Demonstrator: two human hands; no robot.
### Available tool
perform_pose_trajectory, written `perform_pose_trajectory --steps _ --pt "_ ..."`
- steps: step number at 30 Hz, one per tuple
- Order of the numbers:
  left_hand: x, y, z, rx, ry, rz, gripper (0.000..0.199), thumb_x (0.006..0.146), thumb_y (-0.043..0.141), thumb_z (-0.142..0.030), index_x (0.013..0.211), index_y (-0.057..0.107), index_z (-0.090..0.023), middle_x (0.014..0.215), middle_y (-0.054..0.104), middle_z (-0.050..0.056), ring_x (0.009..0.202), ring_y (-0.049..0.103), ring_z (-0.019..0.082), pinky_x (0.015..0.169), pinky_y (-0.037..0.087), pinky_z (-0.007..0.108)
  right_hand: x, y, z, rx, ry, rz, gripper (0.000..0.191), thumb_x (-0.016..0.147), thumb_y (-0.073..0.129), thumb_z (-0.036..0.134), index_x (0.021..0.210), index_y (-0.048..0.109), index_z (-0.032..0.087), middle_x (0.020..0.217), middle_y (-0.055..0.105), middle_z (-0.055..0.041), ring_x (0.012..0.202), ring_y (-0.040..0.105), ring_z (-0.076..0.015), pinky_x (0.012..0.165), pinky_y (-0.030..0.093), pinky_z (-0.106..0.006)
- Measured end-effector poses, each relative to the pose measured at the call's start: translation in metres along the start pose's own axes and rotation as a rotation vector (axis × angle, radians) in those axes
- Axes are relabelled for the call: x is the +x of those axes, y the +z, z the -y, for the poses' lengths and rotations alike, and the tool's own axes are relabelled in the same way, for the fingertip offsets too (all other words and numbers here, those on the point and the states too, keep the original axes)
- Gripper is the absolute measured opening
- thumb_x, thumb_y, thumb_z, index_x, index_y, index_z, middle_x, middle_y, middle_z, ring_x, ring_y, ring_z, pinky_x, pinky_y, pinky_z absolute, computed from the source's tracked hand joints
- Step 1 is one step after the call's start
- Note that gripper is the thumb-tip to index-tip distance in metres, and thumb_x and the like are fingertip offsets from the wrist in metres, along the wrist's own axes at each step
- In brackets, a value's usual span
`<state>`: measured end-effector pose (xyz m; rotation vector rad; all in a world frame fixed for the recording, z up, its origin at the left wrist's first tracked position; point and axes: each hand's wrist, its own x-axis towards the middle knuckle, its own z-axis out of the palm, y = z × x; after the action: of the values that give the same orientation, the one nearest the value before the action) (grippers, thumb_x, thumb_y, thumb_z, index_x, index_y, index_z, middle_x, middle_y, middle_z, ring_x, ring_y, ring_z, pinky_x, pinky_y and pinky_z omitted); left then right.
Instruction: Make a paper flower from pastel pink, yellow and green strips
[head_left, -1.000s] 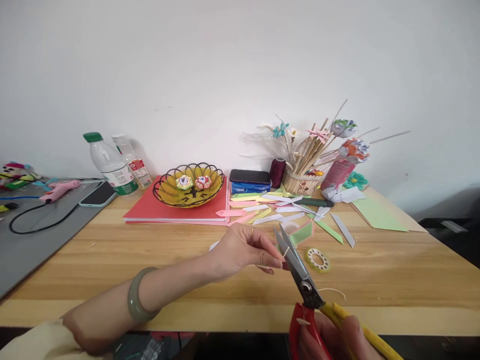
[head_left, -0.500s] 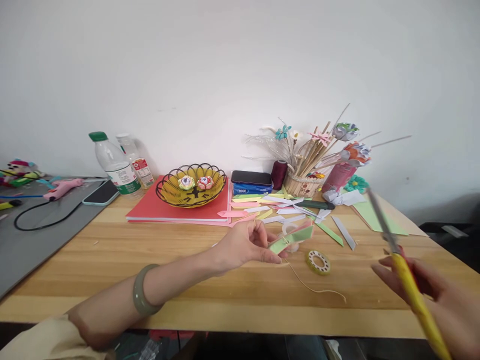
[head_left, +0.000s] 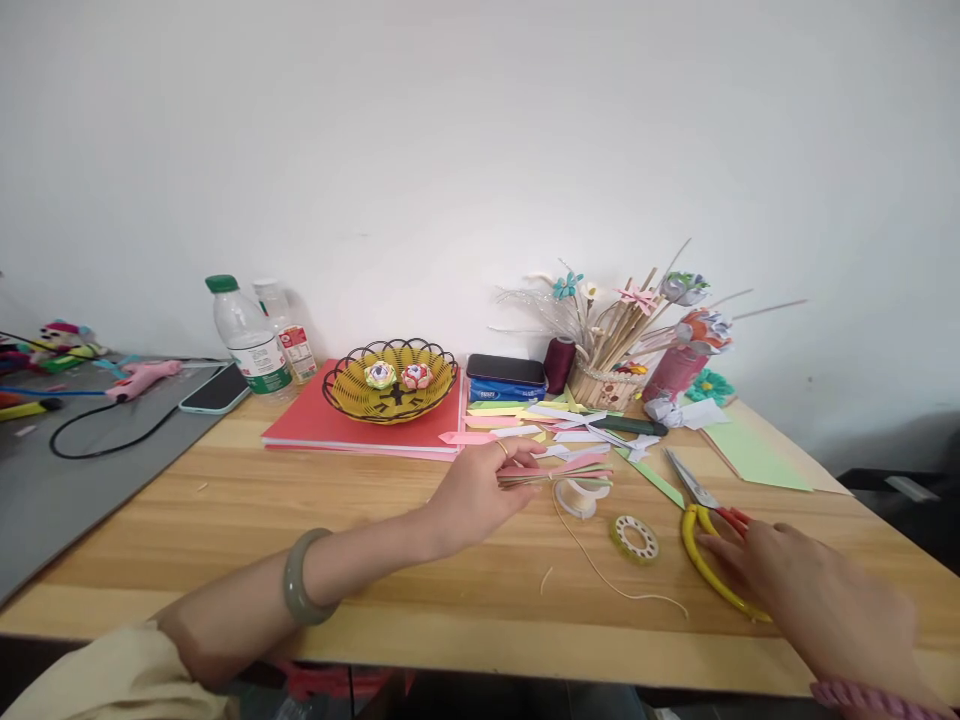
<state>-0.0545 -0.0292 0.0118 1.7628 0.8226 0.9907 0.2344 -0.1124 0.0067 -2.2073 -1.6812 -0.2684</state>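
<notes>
Rightward, scissors (head_left: 703, 496) are touched by the right hand (head_left: 810, 582), grip unclear. Paper strips (head_left: 564, 475) are pinched by the left hand (head_left: 478, 502).

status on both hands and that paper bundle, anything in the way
Left hand holds paper bundle. Right hand at scissors, grip unclear. Spool near bundle, possibly in the way.

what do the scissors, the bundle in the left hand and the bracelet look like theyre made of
The scissors: blades likely steel, grey with a sheen; red and yellow handles perhaps plastic, by their colour. The bundle in the left hand: seemingly matte paper, in thin, flat pink and green layers. The bracelet: glossy, grey-green, maybe stone or glass.
</notes>
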Motion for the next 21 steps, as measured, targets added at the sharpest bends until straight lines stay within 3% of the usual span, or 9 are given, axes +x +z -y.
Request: perform_pose_trajectory --steps 2,4,6,7,9,12,14,18,21 --pt "-0.001 -0.001 -0.001 0.070 0.034 -0.021 0.039 0.067 0.059 -0.012 0.105 0.058 -0.021 0.095 0.065 0.004 0.088 0.059 0.016 0.081 0.046 0.028 0.006 -0.010 0.015 -0.154 0.023 0.067 0.035 0.078 0.048 0.039 0.047 0.052 0.025 0.061 0.065 -0.0147 0.050 0.061 -0.0283 0.039 0.031 -0.035" --pt "-0.001 -0.002 -0.002 0.135 0.069 -0.030 0.036 0.067 0.057 -0.010 0.102 0.059 -0.021 0.096 0.066 0.003 0.086 0.060 0.016 0.080 0.046 0.028 0.008 -0.017 0.033 -0.133 -0.038 -0.033 0.027 0.082 0.042 0.039 0.078 0.061 0.021 0.085 0.067 -0.0164 0.067 0.064 -0.0312 0.047 0.040 -0.039" --pt "-0.002 -0.002 -0.003 0.200 0.123 -0.041 0.029 0.069 0.056 -0.011 0.095 0.061 -0.020 0.094 0.066 0.003 0.086 0.061 0.016 0.079 0.046 0.028 0.004 -0.020 0.054 0.109 -0.253 -0.171 0.035 0.085 0.040 0.040 0.108 0.053 0.016 0.108 0.060 -0.0166 0.086 0.063 -0.0274 0.064 0.048 -0.038" --pt "-0.003 -0.002 -0.004 0.229 0.160 -0.053 0.024 0.070 0.056 -0.012 0.092 0.062 -0.020 0.093 0.067 0.004 0.086 0.061 0.017 0.078 0.046 0.027 0.000 -0.020 0.064 0.197 -0.395 -0.177 0.041 0.085 0.041 0.040 0.117 0.047 0.016 0.117 0.055 -0.0167 0.100 0.057 -0.0273 0.075 0.047 -0.038" --pt "-0.004 -0.001 -0.005 0.268 0.229 -0.070 0.016 0.072 0.057 -0.017 0.087 0.063 -0.020 0.089 0.067 0.004 0.085 0.061 0.018 0.076 0.046 0.027 -0.007 -0.018 0.084 0.241 -0.605 -0.174 0.053 0.081 0.051 0.043 0.126 0.039 0.017 0.123 0.052 -0.0154 0.109 0.051 -0.0283 0.083 0.044 -0.039" --pt "-0.005 -0.001 -0.009 0.272 0.263 -0.035 0.013 0.075 0.056 -0.022 0.085 0.063 -0.019 0.084 0.068 0.004 0.079 0.061 0.016 0.072 0.046 0.026 -0.014 -0.013 0.104 0.306 -0.724 -0.082 0.033 0.085 0.048 0.028 0.117 0.046 0.021 0.110 0.060 -0.0097 0.097 0.058 -0.0218 0.079 0.045 -0.033" --pt "-0.005 -0.002 -0.012 0.275 0.265 0.011 0.014 0.075 0.056 -0.020 0.086 0.063 -0.018 0.085 0.067 0.004 0.080 0.061 0.016 0.074 0.046 0.026 -0.013 -0.010 0.109 0.351 -0.724 -0.011 0.021 0.088 0.045 0.023 0.108 0.049 0.022 0.100 0.063 -0.0071 0.090 0.060 -0.0188 0.076 0.045 -0.031" --pt "-0.002 -0.007 -0.015 0.351 0.396 0.149 0.036 0.067 0.060 -0.012 0.102 0.058 -0.018 0.107 0.063 0.007 0.104 0.054 0.019 0.093 0.039 0.031 -0.007 -0.009 0.105 0.364 -0.645 0.043 0.013 0.088 0.044 0.024 0.100 0.047 0.020 0.090 0.062 -0.0057 0.079 0.060 -0.0173 0.065 0.046 -0.029" --pt "-0.001 -0.008 -0.014 0.433 0.534 0.185 0.036 0.066 0.065 -0.020 0.102 0.059 -0.018 0.104 0.064 0.007 0.105 0.054 0.021 0.092 0.040 0.034 -0.005 -0.011 0.104 0.352 -0.735 0.045 0.012 0.088 0.041 0.021 0.099 0.046 0.020 0.088 0.060 -0.0050 0.077 0.058 -0.0168 0.063 0.045 -0.029"
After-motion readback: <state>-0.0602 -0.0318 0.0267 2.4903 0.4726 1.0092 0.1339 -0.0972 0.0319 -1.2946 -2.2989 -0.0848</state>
